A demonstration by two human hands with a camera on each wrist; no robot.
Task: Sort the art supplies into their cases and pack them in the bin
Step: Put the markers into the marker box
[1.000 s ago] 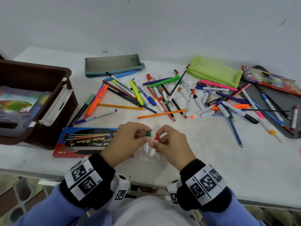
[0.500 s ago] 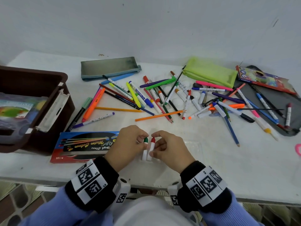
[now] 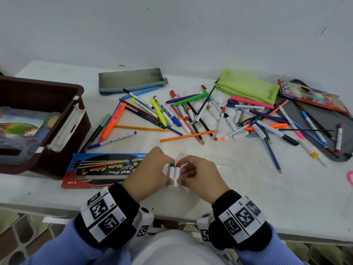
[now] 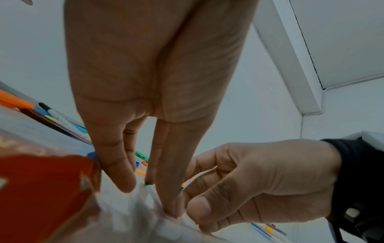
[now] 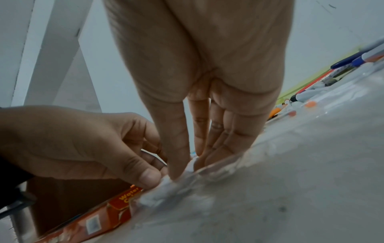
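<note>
Two small white paint tubes lie side by side at the left end of a clear plastic tray [image 3: 227,173] near the table's front edge. My left hand [image 3: 166,172] pinches the green-capped tube [image 3: 171,171] between thumb and forefinger. My right hand [image 3: 181,173] pinches the red-capped tube [image 3: 177,171] the same way. The left wrist view shows the green cap [image 4: 150,184] between my left fingers [image 4: 116,164], with the right hand [image 4: 259,180] close beside. In the right wrist view my right fingers [image 5: 176,148] press into the tray's corner [image 5: 228,167]. The watercolour box [image 3: 103,169] lies just left of the tray.
A brown bin [image 3: 76,92] holding a plastic case stands at the left. Several pens, markers and pencils [image 3: 191,119] are scattered across the middle. A grey pouch [image 3: 131,79], a green pouch [image 3: 248,87], a dark tray [image 3: 324,119] and a pencil box [image 3: 309,96] lie at the back.
Both hands have come down toward the front edge. The two tubes, held up by their caps before, now lie flat and side by side in the clear tray.
</note>
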